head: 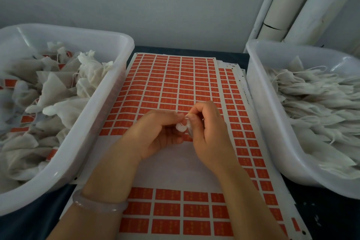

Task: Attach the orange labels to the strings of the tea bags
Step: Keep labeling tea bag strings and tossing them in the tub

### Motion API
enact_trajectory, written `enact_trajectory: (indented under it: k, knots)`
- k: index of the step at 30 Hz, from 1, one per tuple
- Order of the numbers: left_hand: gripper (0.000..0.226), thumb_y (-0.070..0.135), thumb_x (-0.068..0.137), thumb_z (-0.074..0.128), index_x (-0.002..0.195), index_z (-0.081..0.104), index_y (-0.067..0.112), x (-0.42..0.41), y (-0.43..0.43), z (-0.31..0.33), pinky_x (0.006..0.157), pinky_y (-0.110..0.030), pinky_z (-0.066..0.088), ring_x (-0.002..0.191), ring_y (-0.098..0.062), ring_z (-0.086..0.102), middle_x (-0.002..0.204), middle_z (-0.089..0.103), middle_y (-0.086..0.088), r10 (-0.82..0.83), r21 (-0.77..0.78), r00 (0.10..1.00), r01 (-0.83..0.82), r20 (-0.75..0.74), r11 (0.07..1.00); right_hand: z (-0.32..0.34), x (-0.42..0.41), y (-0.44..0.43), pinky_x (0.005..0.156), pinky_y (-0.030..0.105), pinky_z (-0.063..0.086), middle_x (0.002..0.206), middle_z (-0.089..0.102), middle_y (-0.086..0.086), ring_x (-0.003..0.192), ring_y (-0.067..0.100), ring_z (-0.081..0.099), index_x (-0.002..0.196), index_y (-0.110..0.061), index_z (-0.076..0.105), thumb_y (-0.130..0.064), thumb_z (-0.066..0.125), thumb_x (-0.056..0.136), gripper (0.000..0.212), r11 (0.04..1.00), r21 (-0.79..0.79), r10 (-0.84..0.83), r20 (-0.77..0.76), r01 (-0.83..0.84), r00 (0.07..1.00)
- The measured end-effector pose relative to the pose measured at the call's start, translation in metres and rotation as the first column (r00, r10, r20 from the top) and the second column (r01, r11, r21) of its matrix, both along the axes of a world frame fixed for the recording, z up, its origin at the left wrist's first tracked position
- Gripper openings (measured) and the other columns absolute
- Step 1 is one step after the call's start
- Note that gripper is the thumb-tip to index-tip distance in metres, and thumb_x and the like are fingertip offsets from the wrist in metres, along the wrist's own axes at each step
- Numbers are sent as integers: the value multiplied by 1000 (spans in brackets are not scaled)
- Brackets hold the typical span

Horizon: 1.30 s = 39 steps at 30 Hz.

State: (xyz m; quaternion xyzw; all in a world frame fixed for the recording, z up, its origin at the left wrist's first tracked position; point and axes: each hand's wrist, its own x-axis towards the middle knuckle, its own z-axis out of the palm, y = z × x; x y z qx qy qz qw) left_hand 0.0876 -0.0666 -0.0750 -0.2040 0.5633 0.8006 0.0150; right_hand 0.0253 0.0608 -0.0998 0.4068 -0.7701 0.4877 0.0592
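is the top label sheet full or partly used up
Partly used: the top label sheet has a bare white band across its middle, with orange labels above and below.

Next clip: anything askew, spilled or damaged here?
Nothing spilled or damaged. The lower label sheets are fanned rightward from under the top sheet, not squared. Its bare band looks like peeled labels.

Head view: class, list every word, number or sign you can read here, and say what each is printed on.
No text can be read.
Orange labels on the top sheet: small yellow marks on each, too blurred to read.
White margin strip right of that sheet: a line of dark print, too small to read.
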Motion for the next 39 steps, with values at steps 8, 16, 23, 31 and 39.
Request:
enact_trajectory:
  k: [8, 16, 23, 31, 39]
  knots:
    - [19, 6, 84, 58, 71, 72, 5, 0, 2, 2, 47, -21, 49, 57, -12, 64, 68, 68, -8, 118, 102, 993, -116, -21, 988, 1, 2, -1, 66, 12, 41, 82, 46, -20, 75, 3, 48, 89, -23, 47, -17, 45, 94, 8, 998, -32, 46, -33, -47, 998]
    - [19, 24, 76, 62, 83, 69, 8, 0, 9, -3, 66, -24, 55, 71, -18, 68, 77, 70, -7, 135, -178, 936, -200, -326, 963, 2, 4, -1, 68, 7, 44, 83, 48, -21, 84, 1, 52, 87, -38, 40, -28, 43, 92, 12, 997, -79, 3, 88, 4, 996]
    - [12, 7, 83, 65, 89, 64, 18, 2, 10, 1, 62, -15, 53, 71, -11, 70, 77, 72, 4, 101, -457, 912, -293, -398, 840, 0, 2, 0, 68, 6, 43, 82, 47, -20, 83, 0, 52, 91, -25, 45, -15, 47, 97, 12, 996, -78, -37, 102, 45, 994]
    - [16, 20, 85, 65, 79, 67, 34, 3, 2, 1, 60, -7, 46, 68, 3, 63, 73, 67, 22, -95, -785, 964, -141, -247, 603, -1, 2, -1, 72, 7, 43, 85, 47, -17, 82, 0, 49, 92, -24, 44, -17, 46, 96, 8, 999, -30, -26, 71, 28, 997]
    - [24, 17, 85, 50, 91, 61, -3, 6, 0, 0, 76, -32, 54, 84, -23, 64, 85, 65, -12, -150, 19, 967, 158, -206, 987, 2, 0, 1, 69, 11, 46, 88, 54, -11, 83, 6, 54, 94, -19, 52, -9, 52, 94, 9, 994, -110, 7, 54, -1, 999]
